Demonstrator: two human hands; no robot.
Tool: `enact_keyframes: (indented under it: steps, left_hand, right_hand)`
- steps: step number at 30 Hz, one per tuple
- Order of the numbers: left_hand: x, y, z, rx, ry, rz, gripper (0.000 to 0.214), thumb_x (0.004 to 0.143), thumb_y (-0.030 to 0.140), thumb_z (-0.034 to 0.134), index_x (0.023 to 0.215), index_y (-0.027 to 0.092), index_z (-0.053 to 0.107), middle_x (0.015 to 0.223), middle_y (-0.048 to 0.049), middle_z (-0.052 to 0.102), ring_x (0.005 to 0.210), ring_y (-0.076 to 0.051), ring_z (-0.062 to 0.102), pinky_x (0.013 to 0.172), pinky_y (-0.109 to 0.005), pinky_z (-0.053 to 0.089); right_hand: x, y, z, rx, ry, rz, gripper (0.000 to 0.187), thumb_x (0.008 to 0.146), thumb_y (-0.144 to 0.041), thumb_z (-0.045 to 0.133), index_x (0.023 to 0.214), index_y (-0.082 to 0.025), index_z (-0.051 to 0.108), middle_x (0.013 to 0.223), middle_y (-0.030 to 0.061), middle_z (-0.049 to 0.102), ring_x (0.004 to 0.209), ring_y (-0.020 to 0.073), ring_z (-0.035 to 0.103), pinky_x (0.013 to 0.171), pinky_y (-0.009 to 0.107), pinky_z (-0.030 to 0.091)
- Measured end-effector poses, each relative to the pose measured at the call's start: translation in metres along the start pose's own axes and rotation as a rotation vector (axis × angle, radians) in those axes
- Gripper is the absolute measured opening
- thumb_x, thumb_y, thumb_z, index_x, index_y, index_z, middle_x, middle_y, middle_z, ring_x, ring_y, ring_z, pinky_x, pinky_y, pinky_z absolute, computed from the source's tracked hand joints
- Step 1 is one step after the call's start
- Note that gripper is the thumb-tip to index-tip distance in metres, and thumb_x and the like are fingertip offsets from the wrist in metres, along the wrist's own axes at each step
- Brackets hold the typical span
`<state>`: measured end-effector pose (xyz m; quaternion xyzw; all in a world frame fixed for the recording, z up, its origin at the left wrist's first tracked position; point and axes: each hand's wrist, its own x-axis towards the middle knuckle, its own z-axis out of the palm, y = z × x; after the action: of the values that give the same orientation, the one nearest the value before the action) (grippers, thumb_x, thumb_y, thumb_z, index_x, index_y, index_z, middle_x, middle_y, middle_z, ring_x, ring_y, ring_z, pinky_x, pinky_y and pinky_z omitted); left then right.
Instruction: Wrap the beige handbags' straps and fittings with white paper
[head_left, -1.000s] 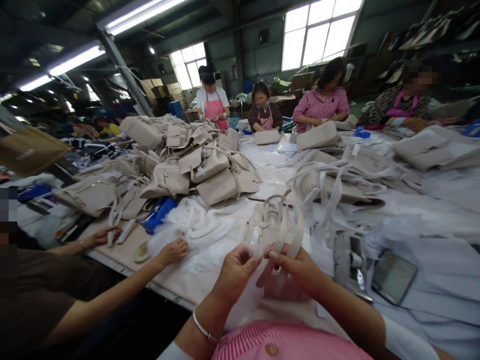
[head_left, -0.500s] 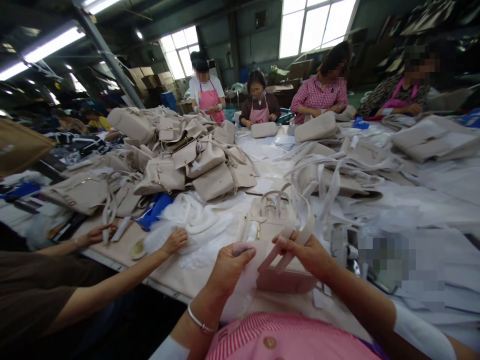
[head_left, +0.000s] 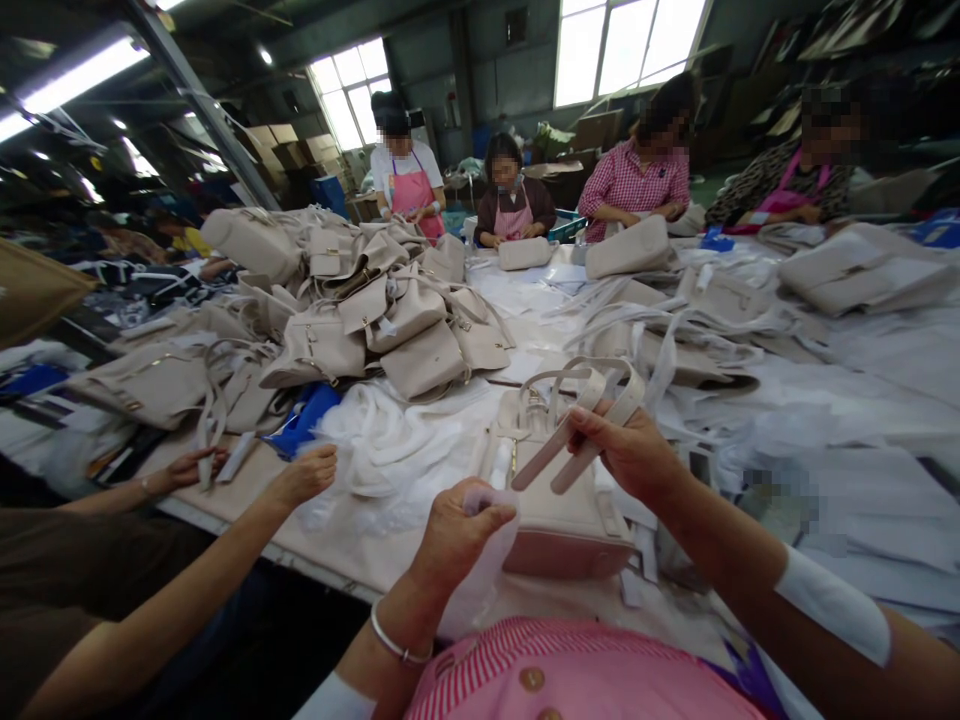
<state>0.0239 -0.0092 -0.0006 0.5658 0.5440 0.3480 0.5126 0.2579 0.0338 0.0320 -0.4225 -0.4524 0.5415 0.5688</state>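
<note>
A thin, translucent white wrapping sheet (head_left: pixel 491 565) hangs from my left hand (head_left: pixel 459 535), pinched between thumb and fingers. My right hand (head_left: pixel 626 450) is closed on two beige straps (head_left: pixel 553 455), whose free ends point down and to the left. Below them, on the table in front of me, lies a beige handbag (head_left: pixel 566 515) with a gold zip and raised handles. The straps and my right hand cover part of its face. A small gap separates the strap ends from the sheet.
Beige bags (head_left: pixel 427 355) form a large heap at the back left. White wrapping (head_left: pixel 382 450) lies beside my left hand. A co-worker's hand (head_left: pixel 311 475) reaches in from the left. White sheets (head_left: pixel 885 500) are spread at the right. Several people stand across the table.
My right hand has lifted the straps up and away from my left hand, and the strap ends have come apart from the sheet. The co-worker's near hand has shifted left.
</note>
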Motion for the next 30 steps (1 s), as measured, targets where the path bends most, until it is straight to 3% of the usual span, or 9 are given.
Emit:
enact_keyframes:
  steps: [6,9,13,20,30]
  left_hand:
    - [0.000,-0.002,0.000,-0.040,-0.044,0.012,0.019,0.076,0.030,0.068,0.065,0.015,0.064,0.060,0.0023,0.057,0.059,-0.010,0.047,0.058,-0.022,0.036]
    - [0.000,-0.004,0.003,-0.134,-0.101,-0.034,0.015,0.077,0.028,0.066,0.073,0.014,0.069,0.065,-0.0005,0.063,0.063,-0.012,0.052,0.062,-0.024,0.039]
    - [0.002,-0.004,0.005,-0.189,-0.152,-0.079,0.015,0.076,0.028,0.067,0.073,0.014,0.071,0.063,0.0011,0.059,0.061,-0.010,0.048,0.061,-0.023,0.037]
    - [0.003,-0.003,0.005,-0.162,-0.103,-0.059,0.024,0.069,0.029,0.073,0.061,0.016,0.055,0.055,0.0058,0.045,0.054,-0.008,0.040,0.052,-0.021,0.031]
    - [0.006,0.007,0.009,-0.015,-0.066,-0.053,0.024,0.066,0.028,0.074,0.060,0.016,0.054,0.055,0.0050,0.049,0.054,-0.009,0.043,0.052,-0.022,0.033]
  right_hand:
    - [0.002,-0.001,-0.004,0.006,0.027,-0.015,0.026,0.080,-0.040,0.071,0.073,-0.015,0.068,0.058,0.0011,0.062,0.054,0.0126,0.057,0.051,0.025,0.045]
    - [0.000,0.000,-0.005,0.036,0.034,0.015,0.027,0.079,-0.039,0.071,0.069,-0.015,0.067,0.057,0.0013,0.062,0.053,0.0124,0.057,0.051,0.024,0.044]
    - [-0.003,0.004,-0.006,0.052,0.046,0.028,0.027,0.079,-0.038,0.072,0.068,-0.015,0.066,0.057,0.0012,0.062,0.054,0.0123,0.057,0.052,0.024,0.044]
    - [-0.004,0.003,-0.008,0.006,0.055,0.032,0.028,0.080,-0.041,0.070,0.069,-0.015,0.066,0.058,0.0022,0.062,0.054,0.0138,0.056,0.051,0.026,0.044]
    - [0.000,0.001,-0.003,-0.003,0.003,0.023,0.026,0.079,-0.040,0.071,0.072,-0.015,0.067,0.058,0.0013,0.062,0.054,0.0137,0.057,0.053,0.026,0.045]
